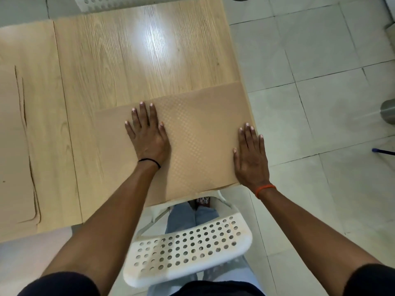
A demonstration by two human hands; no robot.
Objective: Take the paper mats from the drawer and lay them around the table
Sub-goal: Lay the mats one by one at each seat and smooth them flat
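A floor of pale square tiles [320, 71] is seen to the right of and below a light wood-grain table [119, 67], on which a bright patch of reflected light is carried. At the table's near right corner a tan paper mat [198, 133] with a fine dotted texture is laid flat, its near edge just overhanging the table. A second mat [15, 135] is seen at the far left, cut off by the frame edge. A white perforated chair [186, 251] is tucked under the table below the mat; another chair at the top is only partly shown. The left hand [147, 133] is pressed flat on the mat's left part, fingers straight and spread. The right hand [251, 155] is laid flat on its right edge, fingers straight; nothing is gripped. A grey object at the right edge cannot be made out.
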